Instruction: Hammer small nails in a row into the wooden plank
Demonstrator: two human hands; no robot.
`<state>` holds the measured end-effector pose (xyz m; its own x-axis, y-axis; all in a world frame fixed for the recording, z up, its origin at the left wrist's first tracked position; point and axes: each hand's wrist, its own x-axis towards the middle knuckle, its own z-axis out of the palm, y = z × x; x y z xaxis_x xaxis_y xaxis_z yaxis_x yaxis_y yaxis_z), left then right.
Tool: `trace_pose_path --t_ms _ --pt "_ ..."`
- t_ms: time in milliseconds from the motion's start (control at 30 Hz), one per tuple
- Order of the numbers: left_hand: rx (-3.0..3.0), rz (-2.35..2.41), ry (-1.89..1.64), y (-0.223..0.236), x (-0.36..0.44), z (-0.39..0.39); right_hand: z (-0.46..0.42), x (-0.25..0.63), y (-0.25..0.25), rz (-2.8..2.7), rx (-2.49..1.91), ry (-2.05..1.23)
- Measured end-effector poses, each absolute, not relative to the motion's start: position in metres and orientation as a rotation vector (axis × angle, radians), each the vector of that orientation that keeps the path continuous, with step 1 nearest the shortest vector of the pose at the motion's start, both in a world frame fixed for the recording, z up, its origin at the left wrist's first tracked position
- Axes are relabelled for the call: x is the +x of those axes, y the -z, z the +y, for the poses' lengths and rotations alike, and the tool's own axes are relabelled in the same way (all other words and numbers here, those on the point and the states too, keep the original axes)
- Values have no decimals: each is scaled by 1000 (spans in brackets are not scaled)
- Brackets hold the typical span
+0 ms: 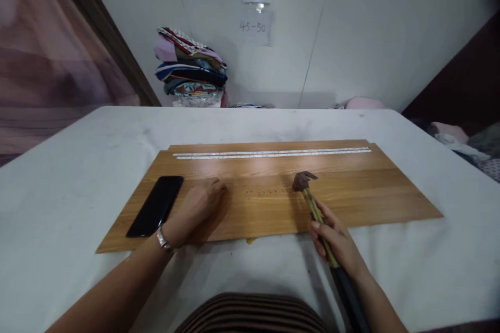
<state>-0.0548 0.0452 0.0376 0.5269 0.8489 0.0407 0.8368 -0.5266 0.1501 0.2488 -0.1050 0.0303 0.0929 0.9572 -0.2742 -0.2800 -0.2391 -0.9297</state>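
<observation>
My right hand is wrapped round the handle of a claw hammer, whose rusty head hovers over or rests near the middle of a wooden board; I cannot tell if it touches. A row of small nails runs along the board, left of the hammer head. At the left end of that row, my left hand is on or just above the board, its fingers curled together. Whatever those fingers hold, if anything, is hidden. A bracelet circles the left wrist.
A black phone lies at the board's left side. Two white marked strips run along its far edge. The board lies on a white-covered table. Folded clothes are stacked beyond, by a wall with paper notes.
</observation>
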Motion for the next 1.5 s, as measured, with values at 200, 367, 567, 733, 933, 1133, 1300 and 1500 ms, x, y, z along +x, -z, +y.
trace_pose_path --t_ms 200,367,567,733,933,1133,1300,1500 --pt "2510 1578 12 -49 -49 50 -105 251 -30 -753 -1166 -1392" --pt "2480 1596 203 -60 -41 53 -105 252 -33 -763 -1173 -1370" --pt "2533 1527 296 -64 -38 57 -104 248 -34 -799 -1235 -1396" --pt "2579 1521 276 -64 -37 54 -104 249 -32 -811 -1205 -1402" --pt "2596 1380 -39 -49 -44 46 -104 250 -32 -810 -1196 -1382" --pt "2585 1290 -44 -28 -53 43 -103 247 -34 -805 -1225 -1419" --pt "2547 1304 -45 -28 -51 43 -104 249 -33 -780 -1202 -1378" --pt "2512 1276 -133 -32 -52 39 -103 251 -31 -760 -1173 -1367"
